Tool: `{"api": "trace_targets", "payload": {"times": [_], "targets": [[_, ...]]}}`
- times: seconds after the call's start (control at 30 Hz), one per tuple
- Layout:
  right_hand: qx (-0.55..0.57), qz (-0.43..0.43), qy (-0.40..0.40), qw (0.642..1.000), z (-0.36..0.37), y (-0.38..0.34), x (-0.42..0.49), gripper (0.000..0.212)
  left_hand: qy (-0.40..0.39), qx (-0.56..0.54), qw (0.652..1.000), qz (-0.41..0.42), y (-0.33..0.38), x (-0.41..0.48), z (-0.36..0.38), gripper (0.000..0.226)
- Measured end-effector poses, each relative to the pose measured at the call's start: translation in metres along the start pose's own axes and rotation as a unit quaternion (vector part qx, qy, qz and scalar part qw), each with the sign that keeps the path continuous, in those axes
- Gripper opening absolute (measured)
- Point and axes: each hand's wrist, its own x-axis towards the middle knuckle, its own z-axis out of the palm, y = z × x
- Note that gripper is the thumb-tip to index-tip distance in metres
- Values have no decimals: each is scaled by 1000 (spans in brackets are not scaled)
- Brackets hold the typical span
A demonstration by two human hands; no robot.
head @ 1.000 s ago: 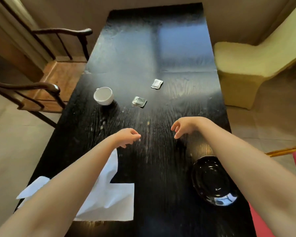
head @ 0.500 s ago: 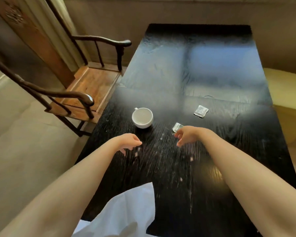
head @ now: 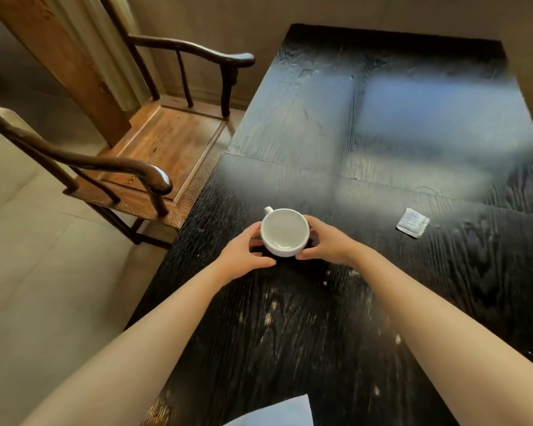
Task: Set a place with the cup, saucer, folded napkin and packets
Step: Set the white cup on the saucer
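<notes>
A white cup [head: 284, 231], empty, stands upright on the black wooden table [head: 290, 333] near its left edge, handle pointing away from me. My left hand [head: 243, 256] cups its left side and my right hand [head: 323, 244] cups its right side, fingers touching the wall. One silver packet [head: 412, 223] lies flat on the table to the right of the cup. A corner of the white napkin [head: 277, 413] shows at the bottom edge. The second packet and the saucer are out of sight.
A wooden armchair [head: 154, 149] stands close against the table's left edge, its near armrest [head: 130, 170] just left of the cup. Pale floor lies to the left. A wall runs behind the table's far end.
Both hands reached forward and closed around the cup. My view turned left and moved closer, so the saucer left the frame and most of the napkin too. The nearer packet is hidden now.
</notes>
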Motion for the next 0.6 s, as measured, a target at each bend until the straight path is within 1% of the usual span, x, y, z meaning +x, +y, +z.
{"api": "trace_targets", "payload": {"times": [0.1,0.23,0.43,0.6], "targets": [[59,-31,15,998,11,7,4,83,21,-86,995,40,-8,4,10,73],[120,-58,30,991,20,13,6,80,48,-117,990,55,-14,9,14,74],[162,-101,42,981,23,15,-3,76,43,-109,990,76,-14,8,13,73],[183,-124,87,971,20,12,-29,75,36,-78,991,99,2,-1,15,75]]}}
